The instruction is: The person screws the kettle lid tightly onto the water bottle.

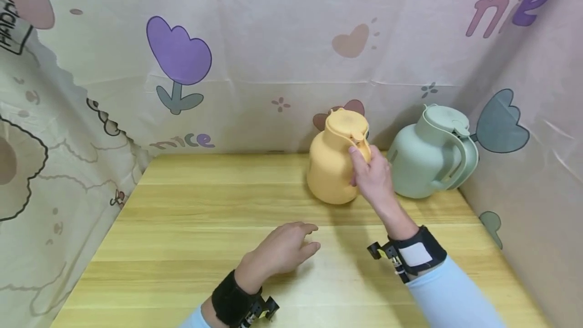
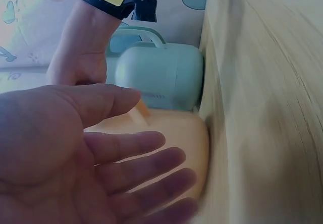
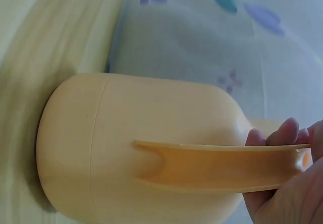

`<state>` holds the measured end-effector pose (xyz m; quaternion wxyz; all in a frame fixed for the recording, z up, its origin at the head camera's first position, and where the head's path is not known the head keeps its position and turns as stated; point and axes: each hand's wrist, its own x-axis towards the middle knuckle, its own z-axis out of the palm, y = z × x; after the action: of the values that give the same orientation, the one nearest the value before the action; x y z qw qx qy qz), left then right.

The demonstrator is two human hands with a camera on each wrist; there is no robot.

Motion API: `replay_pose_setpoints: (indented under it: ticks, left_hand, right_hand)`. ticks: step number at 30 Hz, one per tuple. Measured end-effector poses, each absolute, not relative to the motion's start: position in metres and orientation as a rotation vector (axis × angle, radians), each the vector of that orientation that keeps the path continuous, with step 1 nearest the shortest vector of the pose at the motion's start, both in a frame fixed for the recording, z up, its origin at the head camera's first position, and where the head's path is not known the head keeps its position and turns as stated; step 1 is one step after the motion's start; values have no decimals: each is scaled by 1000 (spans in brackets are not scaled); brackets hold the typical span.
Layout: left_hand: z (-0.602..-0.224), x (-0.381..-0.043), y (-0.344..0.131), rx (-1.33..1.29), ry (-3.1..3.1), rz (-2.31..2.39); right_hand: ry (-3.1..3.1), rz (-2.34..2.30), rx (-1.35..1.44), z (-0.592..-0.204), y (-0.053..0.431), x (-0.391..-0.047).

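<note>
A yellow thermos jug with a lid and a side handle stands at the back of the wooden table, right of the middle. My right hand grips that handle near its top, the fingers curled round it in the right wrist view. The left hand hovers over the table in front of the jug and holds nothing. Its fingers are spread and nearly straight in the left wrist view, with the yellow jug behind them. A pale green thermos jug stands close to the right of the yellow one.
The wooden table runs up to a printed cloth hanging behind it. Cloth also hangs along the left and right sides. The green jug's handle points right, near the right-hand cloth.
</note>
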<state>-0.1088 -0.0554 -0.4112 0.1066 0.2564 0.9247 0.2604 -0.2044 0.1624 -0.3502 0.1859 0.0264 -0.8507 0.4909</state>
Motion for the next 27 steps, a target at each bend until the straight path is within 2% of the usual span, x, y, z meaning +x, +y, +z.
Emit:
replay_pose_setpoints:
  ticks: [10, 18, 21, 27]
  left_hand:
    - [-418, -113, -64, 721, 2761, 721]
    - [-414, -121, -82, 604, 2804, 760]
    - [-413, -126, -101, 540, 2882, 769]
    - [-419, -132, -135, 466, 3078, 661]
  right_hand:
    - [-2380, 1346, -44, -349, 198, -237]
    - [-2348, 1200, -64, -353, 200, -226]
    - [-2179, 1075, 51, -365, 198, -210]
    - [-2005, 732, 525, -406, 179, -183]
